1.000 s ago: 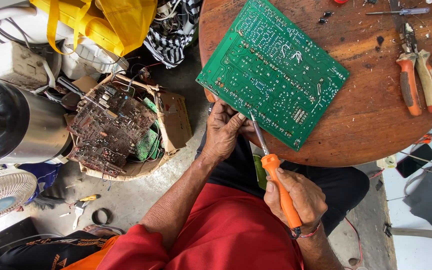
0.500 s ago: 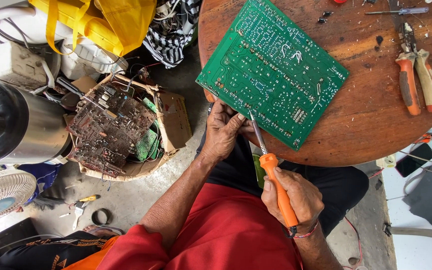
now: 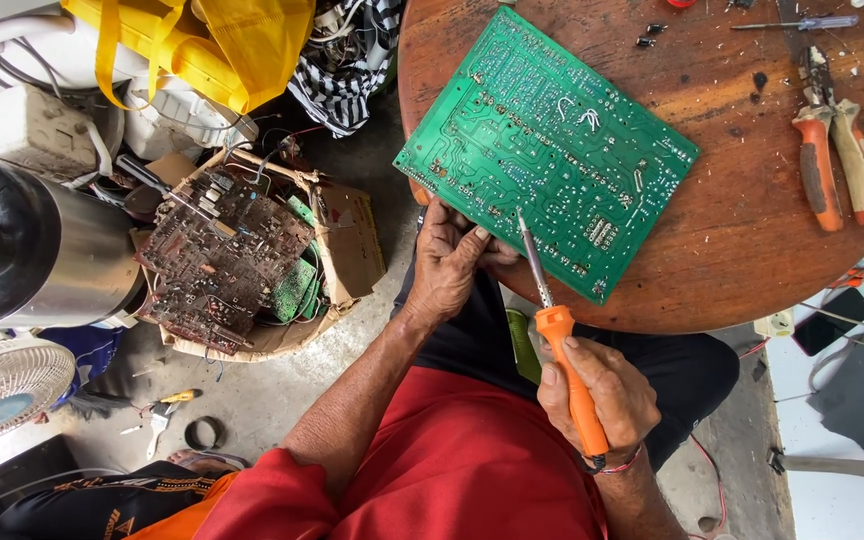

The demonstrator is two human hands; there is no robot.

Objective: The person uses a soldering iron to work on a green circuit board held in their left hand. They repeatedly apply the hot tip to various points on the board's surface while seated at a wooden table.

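the round wooden table (image 3: 752,250) carries a green circuit board (image 3: 552,140) just above both hands. the left hand (image 3: 449,262) pinches the board's near edge. the right hand (image 3: 597,395) is closed round an orange-handled soldering iron (image 3: 562,345), tip touching the board.

We have one view only — a head-worn camera looking steeply down; it sits close above the round wooden table (image 3: 752,250) and lap.

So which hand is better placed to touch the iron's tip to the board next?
Right. The right hand grips the orange soldering iron, tip already at the green circuit board; the left hand only steadies its edge.
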